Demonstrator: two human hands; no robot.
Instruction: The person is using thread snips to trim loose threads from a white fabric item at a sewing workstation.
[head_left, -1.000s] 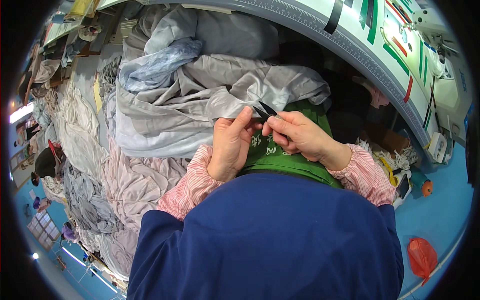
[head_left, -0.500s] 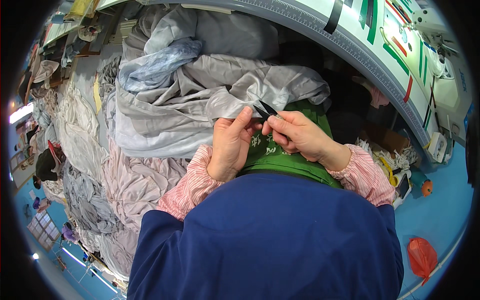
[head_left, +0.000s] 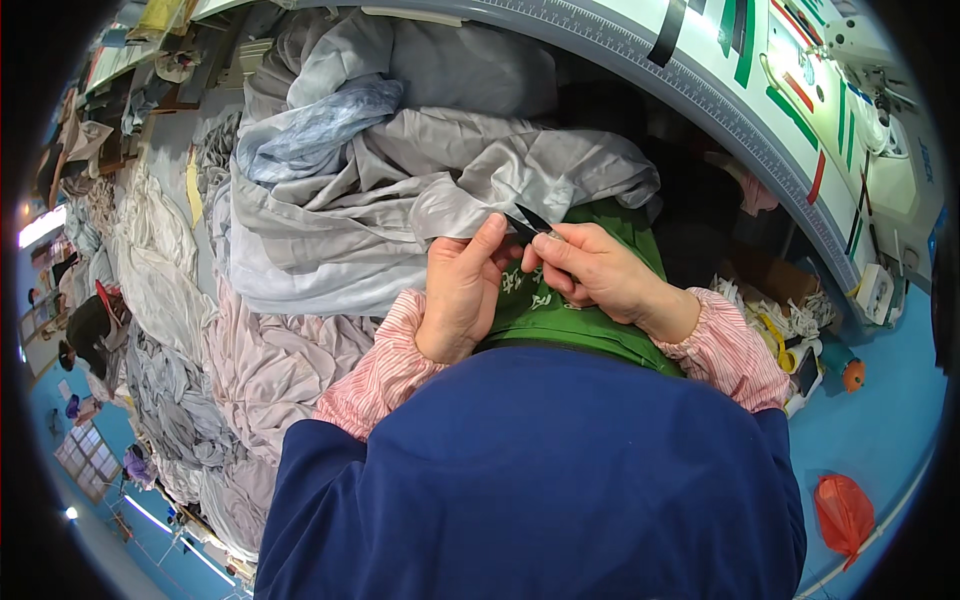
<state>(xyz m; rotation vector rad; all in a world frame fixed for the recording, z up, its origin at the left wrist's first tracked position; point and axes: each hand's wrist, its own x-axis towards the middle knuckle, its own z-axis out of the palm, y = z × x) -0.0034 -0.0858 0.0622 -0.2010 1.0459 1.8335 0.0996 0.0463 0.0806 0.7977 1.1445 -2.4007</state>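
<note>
My left hand [head_left: 462, 287] is closed in a pinch at the near edge of a shiny light-grey fabric [head_left: 440, 208], thumb on top. Just to its right, my right hand [head_left: 607, 277] grips a small pair of thread snips [head_left: 531, 217]. The dark blades point up and left, slightly parted, with their tips close to my left thumb and the cloth. My right fingers cover the rest of the snips. Below both hands, a green apron [head_left: 545, 318] with white lettering lies over my lap.
A ruler-edged sewing table [head_left: 640, 75] curves across the top right, with a sewing machine [head_left: 895, 180] on it. Heaped pink fabric [head_left: 285, 370] and grey fabric [head_left: 180, 385] lie at left. On the blue floor at right sits a red plastic bag [head_left: 843, 517]. Another person [head_left: 92, 330] bends far left.
My right hand and the snips have shifted very slightly left, toward my left thumb. My left hand keeps its pinch on the fabric. The person far left has moved lower.
</note>
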